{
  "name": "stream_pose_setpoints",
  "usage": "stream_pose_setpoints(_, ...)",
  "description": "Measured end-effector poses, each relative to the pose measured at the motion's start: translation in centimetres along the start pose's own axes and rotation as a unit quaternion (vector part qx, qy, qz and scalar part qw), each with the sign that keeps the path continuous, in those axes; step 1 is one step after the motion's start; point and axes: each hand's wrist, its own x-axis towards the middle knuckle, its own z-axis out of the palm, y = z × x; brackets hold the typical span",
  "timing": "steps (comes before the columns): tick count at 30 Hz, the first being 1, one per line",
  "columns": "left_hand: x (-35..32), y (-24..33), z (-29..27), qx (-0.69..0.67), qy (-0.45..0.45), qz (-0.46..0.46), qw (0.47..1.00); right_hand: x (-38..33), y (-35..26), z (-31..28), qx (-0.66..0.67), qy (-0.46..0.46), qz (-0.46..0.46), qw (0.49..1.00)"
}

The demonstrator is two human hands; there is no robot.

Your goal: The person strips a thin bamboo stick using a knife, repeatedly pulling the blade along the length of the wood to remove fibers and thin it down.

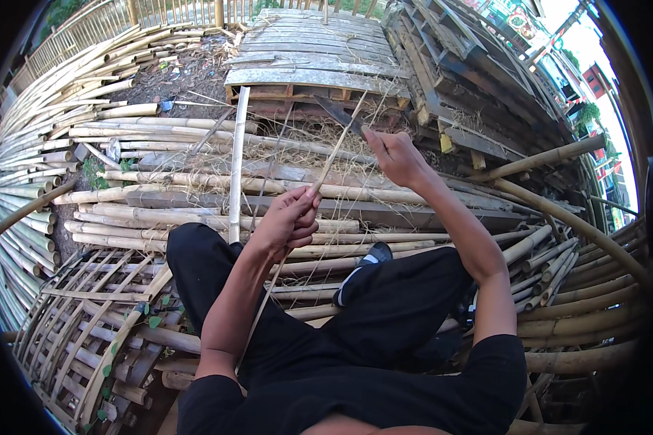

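Note:
My left hand point(289, 223) is closed around a thin bamboo strip point(335, 154). The strip slants up and away to the right, and its lower part runs back past my left forearm. My right hand point(397, 156) grips a knife, its handle hidden in my fist. The dark knife blade point(335, 112) points up and left, crossing the strip near its upper end; whether blade and strip touch I cannot tell. A wider pale bamboo slat point(238, 167) stands upright beyond my left knee, left of my left hand.
Bamboo poles point(189, 178) lie crosswise before my legs, with straw on them. More poles point(22, 210) fan out at left. A wooden pallet point(305, 76) lies ahead; stacked pallets point(479, 94) rise at right. A woven bamboo lattice point(87, 312) sits at lower left. Thick poles point(573, 221) jut at right.

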Motion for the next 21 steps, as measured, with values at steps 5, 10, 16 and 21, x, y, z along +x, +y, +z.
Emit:
stream_pose_setpoints(5,0.0,-0.2,0.0,-0.007,0.003,-0.004,1.0,-0.6,0.2,0.5,0.044,0.006,-0.001,0.999)
stream_pose_setpoints(10,0.4,-0.4,-0.1,-0.009,0.011,-0.011,1.0,-0.5,1.9,1.4,0.096,-0.014,0.017,0.995)
stream_pose_setpoints(16,0.6,-0.7,-0.3,-0.009,0.026,-0.031,0.999,-0.5,2.2,1.1,0.336,-0.177,0.205,0.902)
stream_pose_setpoints(21,0.8,-0.8,-0.6,-0.008,0.019,-0.029,0.999,-0.1,3.5,0.9,0.419,-0.253,0.235,0.84)
